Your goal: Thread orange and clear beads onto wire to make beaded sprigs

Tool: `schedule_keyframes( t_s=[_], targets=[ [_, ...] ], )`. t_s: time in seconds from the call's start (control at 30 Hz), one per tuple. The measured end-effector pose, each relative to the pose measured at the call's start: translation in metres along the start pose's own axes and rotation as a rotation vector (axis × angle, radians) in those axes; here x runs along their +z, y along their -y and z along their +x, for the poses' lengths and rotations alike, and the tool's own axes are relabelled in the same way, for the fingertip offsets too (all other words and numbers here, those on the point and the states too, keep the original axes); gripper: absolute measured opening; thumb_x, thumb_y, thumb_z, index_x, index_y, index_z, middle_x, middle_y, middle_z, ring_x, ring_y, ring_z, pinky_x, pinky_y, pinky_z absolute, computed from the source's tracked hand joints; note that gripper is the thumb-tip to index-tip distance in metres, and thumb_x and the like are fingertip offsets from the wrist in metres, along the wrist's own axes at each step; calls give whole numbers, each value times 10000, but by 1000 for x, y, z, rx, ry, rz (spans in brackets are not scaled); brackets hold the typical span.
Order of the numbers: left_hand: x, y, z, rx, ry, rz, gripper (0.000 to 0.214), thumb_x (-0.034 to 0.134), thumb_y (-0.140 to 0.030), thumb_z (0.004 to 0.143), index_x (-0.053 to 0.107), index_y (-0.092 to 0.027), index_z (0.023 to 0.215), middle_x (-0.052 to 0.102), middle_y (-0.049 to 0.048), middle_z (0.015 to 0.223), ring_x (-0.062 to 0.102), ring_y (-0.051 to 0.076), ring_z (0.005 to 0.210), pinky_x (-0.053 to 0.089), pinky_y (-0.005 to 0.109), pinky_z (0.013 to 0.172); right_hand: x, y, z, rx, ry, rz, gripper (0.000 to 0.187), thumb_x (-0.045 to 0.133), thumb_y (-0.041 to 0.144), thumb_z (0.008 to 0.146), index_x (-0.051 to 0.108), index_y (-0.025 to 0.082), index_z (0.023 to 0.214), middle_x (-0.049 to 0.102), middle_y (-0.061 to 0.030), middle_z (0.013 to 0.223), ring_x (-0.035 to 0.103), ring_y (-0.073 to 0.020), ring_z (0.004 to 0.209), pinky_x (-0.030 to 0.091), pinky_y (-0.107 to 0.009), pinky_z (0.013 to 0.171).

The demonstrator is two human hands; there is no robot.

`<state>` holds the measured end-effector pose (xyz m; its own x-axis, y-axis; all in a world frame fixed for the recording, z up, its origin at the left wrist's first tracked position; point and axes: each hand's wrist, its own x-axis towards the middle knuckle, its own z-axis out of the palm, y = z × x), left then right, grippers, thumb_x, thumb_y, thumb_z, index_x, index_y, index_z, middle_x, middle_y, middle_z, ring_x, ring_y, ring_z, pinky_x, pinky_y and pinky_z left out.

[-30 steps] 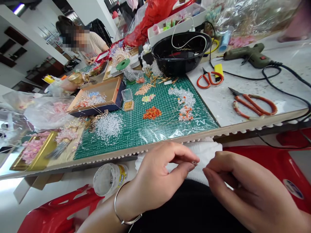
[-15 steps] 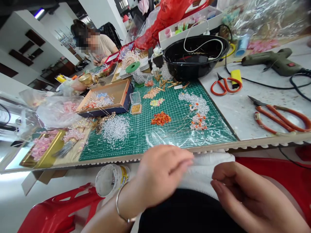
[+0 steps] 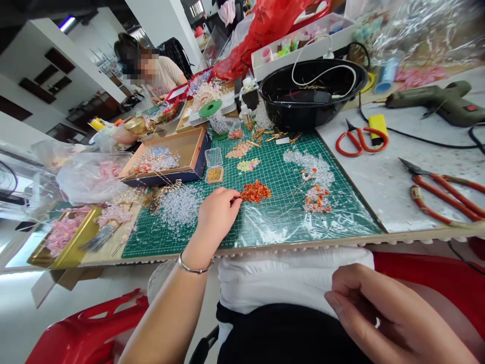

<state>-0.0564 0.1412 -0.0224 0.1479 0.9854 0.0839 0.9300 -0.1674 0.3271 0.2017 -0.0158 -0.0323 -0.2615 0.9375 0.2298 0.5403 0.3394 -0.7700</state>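
On the green cutting mat (image 3: 227,227), a small pile of orange beads (image 3: 256,191) lies near the middle. My left hand (image 3: 219,212) reaches over the mat's front part, its thumb and fingertips pinched together at the left edge of this pile. Whatever is between those fingertips is too small to make out. Above my lap, my right hand (image 3: 382,308) is curled closed, thumb against the index finger; anything in it is hidden. Left of my left hand spreads a heap of clear beads (image 3: 180,205). Clear and orange beaded pieces (image 3: 317,198) with thin wires lie to the right.
Orange-handled pliers (image 3: 443,189), small cutters (image 3: 361,139) and a glue gun (image 3: 432,101) lie at right. A black basin (image 3: 310,114) stands behind the mat. A box (image 3: 193,156) and gold tray (image 3: 70,247) are at left. Another person (image 3: 168,71) sits beyond.
My left hand has moved from above my lap, forward and left, to the orange bead pile. My right hand stays over my lap, still closed. The view has shifted slightly.
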Motion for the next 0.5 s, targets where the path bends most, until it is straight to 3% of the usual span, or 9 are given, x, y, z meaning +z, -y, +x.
schedule_keyframes(
  t_s=[0.17,0.27,0.33,0.43,0.5],
  targets=[
    [-15,3,-5,-22,-6,-202,86,616,-203,837,700,-197,821,655,46,855,572,171,758,501,327,750,-5,0,1,-58,-18,-22,186,547,278,974,512,249,794,499,66,531,475,-91,394,398,-175,367],
    [-24,-14,-28,-49,13,-396,143,578,-288,875,670,-191,926,636,37,823,525,128,659,473,263,599,-10,12,2,-45,-102,-38,167,549,257,955,502,257,795,490,66,534,440,-95,392,396,-196,373],
    [-24,-36,-51,-92,152,-662,201,580,-359,871,649,-183,942,583,3,726,419,82,524,363,203,455,-15,21,4,-90,-173,-39,151,553,223,933,489,261,801,472,72,528,421,-94,385,382,-204,370],
    [-16,-73,-84,-342,577,-1445,269,777,-360,723,643,-153,831,529,-5,702,372,43,523,207,144,403,-21,33,7,-188,-215,-45,154,557,150,895,475,256,820,476,75,530,421,-82,386,357,-189,364],
    [-11,-89,-98,-476,721,-1696,279,841,-316,684,660,-138,799,527,3,716,383,34,550,170,121,398,-23,38,7,-208,-223,-65,172,549,117,882,464,253,818,493,73,535,417,-74,389,345,-181,365]
  ],
)
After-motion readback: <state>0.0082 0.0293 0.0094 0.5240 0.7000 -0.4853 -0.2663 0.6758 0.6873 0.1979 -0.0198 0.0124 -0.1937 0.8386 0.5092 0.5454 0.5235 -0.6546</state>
